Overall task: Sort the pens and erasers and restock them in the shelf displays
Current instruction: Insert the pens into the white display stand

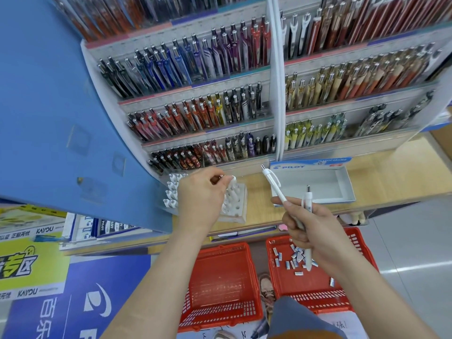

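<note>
My left hand (201, 194) pinches the top of a white pen (232, 178) over a white holder block (236, 204) with round holes on the wooden shelf. More white pens (172, 192) stand in the block's left side, partly hidden by the hand. My right hand (310, 228) grips two white pens: one (275, 185) points up and left, the other (307, 206) stands nearly upright. Below it, a red basket (357, 297) holds several small erasers (294, 259). An open, empty Pilot eraser box (315, 184) sits on the shelf to the right.
Tiered pen racks (220, 99) filled with coloured pens rise behind the shelf. A blue panel (61, 118) stands at the left. A second red basket (220, 285), empty, sits on the floor at the left of the eraser basket. Shoes show between the baskets.
</note>
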The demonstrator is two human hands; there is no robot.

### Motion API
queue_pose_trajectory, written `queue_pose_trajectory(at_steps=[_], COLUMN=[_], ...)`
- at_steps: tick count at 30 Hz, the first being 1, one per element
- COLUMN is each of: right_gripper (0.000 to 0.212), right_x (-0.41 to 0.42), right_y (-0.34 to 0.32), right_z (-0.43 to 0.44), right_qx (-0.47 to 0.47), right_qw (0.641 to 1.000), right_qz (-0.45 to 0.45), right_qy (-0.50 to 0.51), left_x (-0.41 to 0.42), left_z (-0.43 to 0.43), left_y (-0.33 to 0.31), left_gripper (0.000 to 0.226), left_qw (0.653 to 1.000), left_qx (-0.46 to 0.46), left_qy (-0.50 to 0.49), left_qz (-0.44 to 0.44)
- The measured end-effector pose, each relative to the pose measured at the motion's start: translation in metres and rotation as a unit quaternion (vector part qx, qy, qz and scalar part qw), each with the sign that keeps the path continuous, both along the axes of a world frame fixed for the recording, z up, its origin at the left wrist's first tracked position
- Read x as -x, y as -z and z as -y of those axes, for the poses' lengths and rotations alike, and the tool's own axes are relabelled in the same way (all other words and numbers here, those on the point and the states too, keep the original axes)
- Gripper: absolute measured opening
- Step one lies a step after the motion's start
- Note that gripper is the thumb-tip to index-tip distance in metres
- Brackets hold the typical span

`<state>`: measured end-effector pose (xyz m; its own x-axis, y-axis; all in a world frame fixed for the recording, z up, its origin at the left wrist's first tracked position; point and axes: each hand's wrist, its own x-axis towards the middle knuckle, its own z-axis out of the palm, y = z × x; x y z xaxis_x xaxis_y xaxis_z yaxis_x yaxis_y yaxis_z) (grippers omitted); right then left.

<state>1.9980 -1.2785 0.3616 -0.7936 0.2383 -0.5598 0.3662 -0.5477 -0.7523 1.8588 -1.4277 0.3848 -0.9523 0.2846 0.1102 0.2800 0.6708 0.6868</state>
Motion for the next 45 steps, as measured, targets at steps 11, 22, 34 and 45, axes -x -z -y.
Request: queue_pose_trajectory(at_steps=[11,22,34,45], right_gripper=[0.026,0.028,0.018,0.027], right_x=[-0.003,-0.001,0.011,0.005], right_y=[0.002,-0.018,-0.016,-0.012], right_z=[0.001,0.008,0.009,0.005], right_qx=[0.025,-0.118,-0.03,0.009], right_qw=[0.999,0.991,0.998,0.999], right_qz=[-0.033,-0.05,0.014,-0.01], right_qy=[-0.022,-0.043,0.048,0.046], left_x=[-0.004,-0.021,-0.009,-0.013], left_z=[-0.008,-0.006,0.027,0.019], left_y=[0.019,-0.035,-0.055,-0.013], left_gripper=[0.018,0.017,0.023,0.009], left_qw=[0.983,0.923,0.987,0.993], left_qx=[0.167,-0.215,-0.119,0.083], left_qy=[0.04,0.01,-0.041,0.076], left_qz=[-0.067,0.319,0.101,-0.046])
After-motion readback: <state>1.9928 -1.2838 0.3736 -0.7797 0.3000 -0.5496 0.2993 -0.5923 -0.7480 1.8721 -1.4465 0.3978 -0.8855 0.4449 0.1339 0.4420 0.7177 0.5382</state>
